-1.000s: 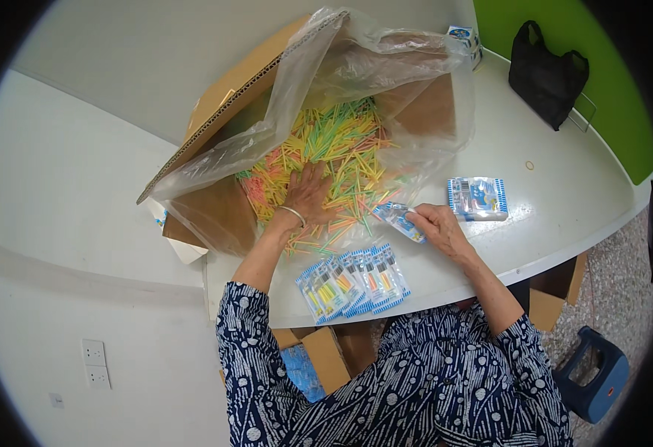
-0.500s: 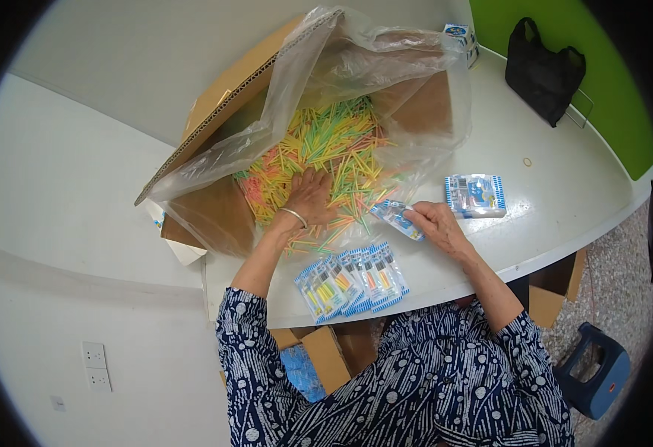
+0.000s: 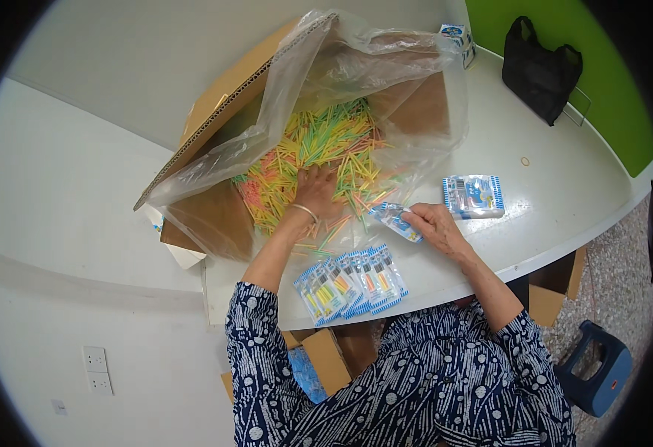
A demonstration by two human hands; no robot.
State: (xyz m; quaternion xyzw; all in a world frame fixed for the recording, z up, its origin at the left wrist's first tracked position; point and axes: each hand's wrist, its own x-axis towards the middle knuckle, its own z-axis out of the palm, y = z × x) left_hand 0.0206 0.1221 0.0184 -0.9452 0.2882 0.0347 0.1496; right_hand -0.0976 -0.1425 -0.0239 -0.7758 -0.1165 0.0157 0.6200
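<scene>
My left hand [image 3: 317,192] rests palm down on a heap of thin coloured sticks [image 3: 326,153], green, yellow, orange and pink, inside a clear plastic liner [image 3: 356,67] in an open cardboard box [image 3: 214,112]. Its fingers are bent into the sticks; whether it grips any I cannot tell. My right hand [image 3: 434,227] holds a small blue and white packet [image 3: 393,220] at the mouth of the liner. A fanned row of filled blue packets [image 3: 352,281] lies on the white table [image 3: 565,201] in front of me.
A flat stack of blue and white packets [image 3: 474,196] lies to the right of my right hand. A black bag [image 3: 541,68] sits at the far right by the green wall. A small carton [image 3: 457,36] stands behind the box. A blue stool [image 3: 598,369] is below the table.
Both hands stay almost where they were. The left hand shifts slightly in the sticks, and the right hand keeps the packet at the liner's mouth.
</scene>
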